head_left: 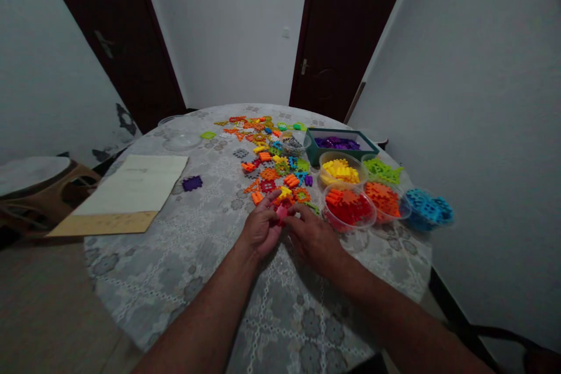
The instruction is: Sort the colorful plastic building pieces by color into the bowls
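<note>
Over the near middle of the table, my left hand [262, 227] is turned palm partly up and grips a small pinkish-red plastic building piece [281, 211] between thumb and fingers. My right hand [312, 238] pinches the same piece from the other side, its fingertips touching it. The exact shape of the piece is partly hidden by the fingers. Just beyond my hands lies a loose pile of coloured plastic building pieces [268, 173], orange, yellow, red, green and blue. A tub of red pieces [349, 210] stands close to the right of my right hand.
More tubs hold yellow [340, 170], green [382, 169], orange [384, 200] and blue pieces [428, 207]. Behind them is a green-edged box [314, 155] with purple pieces. A paper sheet on a board [135, 187] overhangs the table's left side, beside one purple piece [191, 183].
</note>
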`<state>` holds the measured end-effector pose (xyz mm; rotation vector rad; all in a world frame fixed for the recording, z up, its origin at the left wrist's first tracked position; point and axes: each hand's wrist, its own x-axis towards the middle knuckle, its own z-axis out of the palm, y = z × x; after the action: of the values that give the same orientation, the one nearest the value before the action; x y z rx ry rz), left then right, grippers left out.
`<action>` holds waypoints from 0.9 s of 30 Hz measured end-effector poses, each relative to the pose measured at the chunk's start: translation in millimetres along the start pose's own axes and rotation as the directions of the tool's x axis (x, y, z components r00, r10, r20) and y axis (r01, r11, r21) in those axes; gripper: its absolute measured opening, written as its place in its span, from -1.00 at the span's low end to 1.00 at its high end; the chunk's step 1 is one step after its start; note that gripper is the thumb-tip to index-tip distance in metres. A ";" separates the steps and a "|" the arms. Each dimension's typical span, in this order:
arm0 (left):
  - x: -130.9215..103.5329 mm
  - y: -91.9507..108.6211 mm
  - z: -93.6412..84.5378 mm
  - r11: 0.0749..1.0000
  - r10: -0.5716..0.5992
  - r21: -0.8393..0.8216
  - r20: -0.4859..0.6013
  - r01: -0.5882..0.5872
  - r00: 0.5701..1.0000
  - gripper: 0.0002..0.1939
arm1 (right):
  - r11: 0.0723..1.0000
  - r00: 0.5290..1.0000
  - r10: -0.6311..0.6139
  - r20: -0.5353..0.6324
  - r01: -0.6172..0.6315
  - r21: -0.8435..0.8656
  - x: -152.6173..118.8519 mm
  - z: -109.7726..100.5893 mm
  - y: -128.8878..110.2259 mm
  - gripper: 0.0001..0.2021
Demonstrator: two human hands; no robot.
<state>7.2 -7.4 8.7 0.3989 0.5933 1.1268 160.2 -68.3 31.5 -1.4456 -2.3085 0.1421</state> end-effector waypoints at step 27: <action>0.8 -2.4 1.7 0.987 0.054 0.158 -0.064 -0.043 0.996 -0.78 | 0.899 0.860 0.439 -0.261 -0.418 0.133 -50.4 -98.0 128.6 -0.77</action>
<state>10.3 -7.6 8.4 0.5136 0.7380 1.1480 325.6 -66.5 67.9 -1.7932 -1.7091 0.1319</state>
